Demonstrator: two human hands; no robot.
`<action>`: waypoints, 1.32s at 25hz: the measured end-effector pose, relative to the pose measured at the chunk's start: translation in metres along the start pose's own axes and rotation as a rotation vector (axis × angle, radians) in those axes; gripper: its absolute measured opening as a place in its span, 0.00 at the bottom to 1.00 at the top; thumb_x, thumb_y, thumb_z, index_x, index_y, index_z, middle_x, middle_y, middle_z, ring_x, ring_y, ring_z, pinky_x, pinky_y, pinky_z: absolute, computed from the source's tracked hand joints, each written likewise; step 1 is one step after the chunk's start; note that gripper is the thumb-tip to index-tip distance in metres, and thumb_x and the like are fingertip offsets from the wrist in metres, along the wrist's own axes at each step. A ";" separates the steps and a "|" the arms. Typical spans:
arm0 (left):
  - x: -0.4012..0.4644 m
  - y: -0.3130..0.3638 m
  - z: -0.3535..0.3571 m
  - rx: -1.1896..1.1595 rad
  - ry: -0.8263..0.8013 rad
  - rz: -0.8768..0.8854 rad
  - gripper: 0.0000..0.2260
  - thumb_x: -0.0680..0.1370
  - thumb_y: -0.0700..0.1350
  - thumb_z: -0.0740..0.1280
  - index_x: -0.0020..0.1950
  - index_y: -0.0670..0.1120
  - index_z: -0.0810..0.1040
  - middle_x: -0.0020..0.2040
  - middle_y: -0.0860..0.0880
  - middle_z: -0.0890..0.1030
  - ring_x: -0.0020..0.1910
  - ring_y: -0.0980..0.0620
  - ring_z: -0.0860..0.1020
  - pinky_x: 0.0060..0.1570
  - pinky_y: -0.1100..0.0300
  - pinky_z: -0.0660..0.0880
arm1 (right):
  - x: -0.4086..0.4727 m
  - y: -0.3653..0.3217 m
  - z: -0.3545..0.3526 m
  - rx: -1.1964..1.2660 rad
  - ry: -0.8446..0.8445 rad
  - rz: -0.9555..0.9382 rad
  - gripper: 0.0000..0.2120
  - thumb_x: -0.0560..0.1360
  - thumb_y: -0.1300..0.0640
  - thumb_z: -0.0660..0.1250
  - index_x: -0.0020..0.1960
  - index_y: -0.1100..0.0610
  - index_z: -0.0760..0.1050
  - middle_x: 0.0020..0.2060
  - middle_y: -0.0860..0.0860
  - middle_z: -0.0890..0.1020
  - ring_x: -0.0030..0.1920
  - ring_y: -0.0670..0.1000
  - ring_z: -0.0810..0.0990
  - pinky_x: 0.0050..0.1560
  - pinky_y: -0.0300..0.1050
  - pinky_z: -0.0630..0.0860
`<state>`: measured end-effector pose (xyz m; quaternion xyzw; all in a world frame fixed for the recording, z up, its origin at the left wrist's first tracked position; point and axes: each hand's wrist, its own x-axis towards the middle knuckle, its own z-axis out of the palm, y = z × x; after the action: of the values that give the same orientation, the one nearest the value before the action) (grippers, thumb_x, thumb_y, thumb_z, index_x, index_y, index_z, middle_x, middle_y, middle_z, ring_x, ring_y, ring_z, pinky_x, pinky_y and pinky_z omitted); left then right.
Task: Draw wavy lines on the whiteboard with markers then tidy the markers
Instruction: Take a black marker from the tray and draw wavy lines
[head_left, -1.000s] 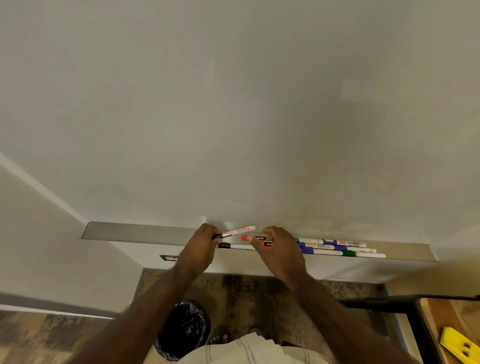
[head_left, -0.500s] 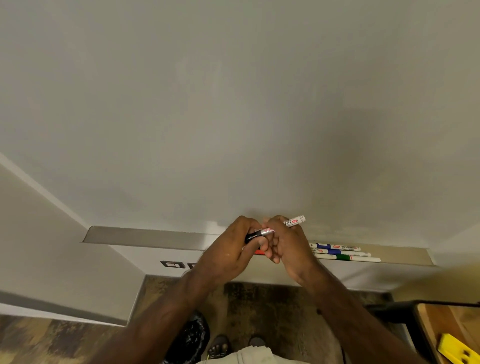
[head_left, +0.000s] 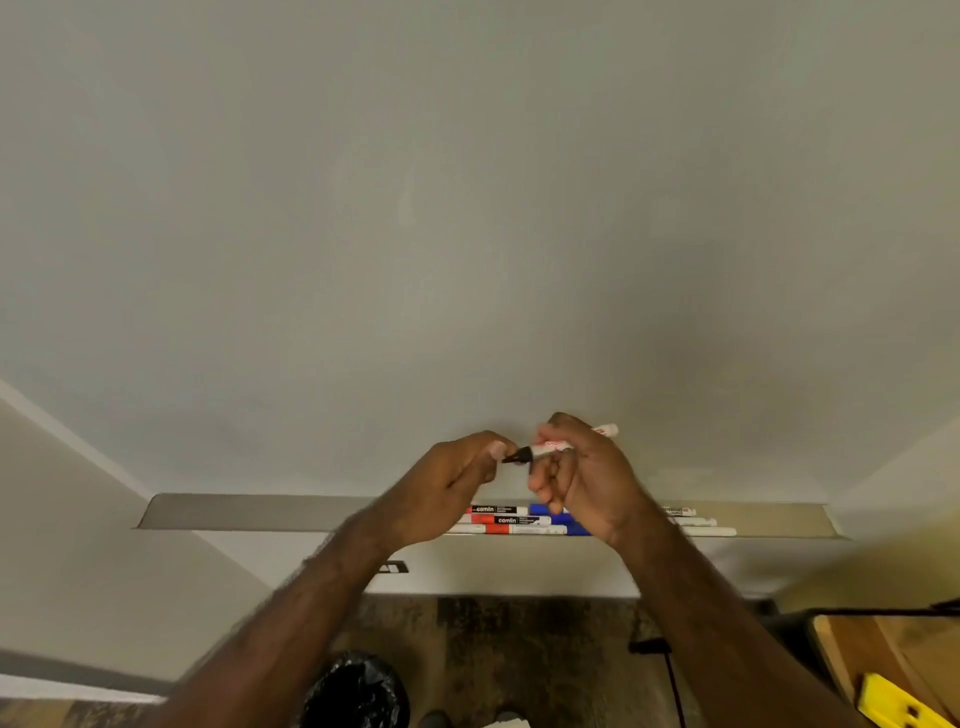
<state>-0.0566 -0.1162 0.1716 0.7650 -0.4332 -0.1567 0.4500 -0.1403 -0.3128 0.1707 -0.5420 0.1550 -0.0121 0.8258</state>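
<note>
My right hand (head_left: 587, 478) grips a white marker (head_left: 551, 447) in front of the blank whiteboard (head_left: 467, 208), its bare black tip pointing left. My left hand (head_left: 447, 488) sits just left of that tip, thumb pinched against curled fingers around the pulled-off cap, which is mostly hidden. Below the hands, several markers (head_left: 506, 519) with red, blue and white barrels lie in a row on the grey tray (head_left: 260, 512) along the board's lower edge.
A black-lined bin (head_left: 358, 691) stands on the patterned floor below the tray. A wooden table (head_left: 893, 649) with a yellow object (head_left: 898, 706) sits at the bottom right. A wall outlet (head_left: 392, 567) is under the tray.
I lifted the marker off the tray with both hands. My left hand pulled away from its black end, and the tip now shows bare.
</note>
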 end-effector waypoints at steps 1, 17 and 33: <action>-0.002 0.003 -0.006 -0.074 0.028 -0.034 0.15 0.89 0.47 0.55 0.58 0.50 0.81 0.37 0.57 0.75 0.36 0.57 0.74 0.39 0.67 0.71 | 0.000 -0.005 -0.006 0.030 0.020 0.000 0.14 0.81 0.56 0.64 0.38 0.59 0.75 0.28 0.62 0.80 0.23 0.56 0.74 0.23 0.41 0.69; 0.063 0.143 -0.175 0.651 0.947 0.738 0.16 0.81 0.36 0.71 0.68 0.36 0.79 0.51 0.44 0.85 0.50 0.51 0.82 0.57 0.66 0.75 | -0.005 -0.169 0.097 -0.150 -0.172 -0.773 0.06 0.77 0.64 0.70 0.53 0.60 0.82 0.46 0.64 0.83 0.45 0.61 0.84 0.44 0.56 0.83; 0.150 0.239 -0.310 0.835 1.298 0.800 0.20 0.88 0.45 0.60 0.78 0.38 0.69 0.79 0.41 0.69 0.81 0.43 0.62 0.81 0.37 0.52 | -0.010 -0.329 0.204 -0.453 0.296 -1.473 0.09 0.75 0.60 0.76 0.54 0.57 0.84 0.48 0.48 0.86 0.46 0.46 0.84 0.49 0.43 0.83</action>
<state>0.1003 -0.1175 0.5602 0.5958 -0.3495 0.6524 0.3119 -0.0460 -0.2647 0.5431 -0.6533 -0.1372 -0.5968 0.4453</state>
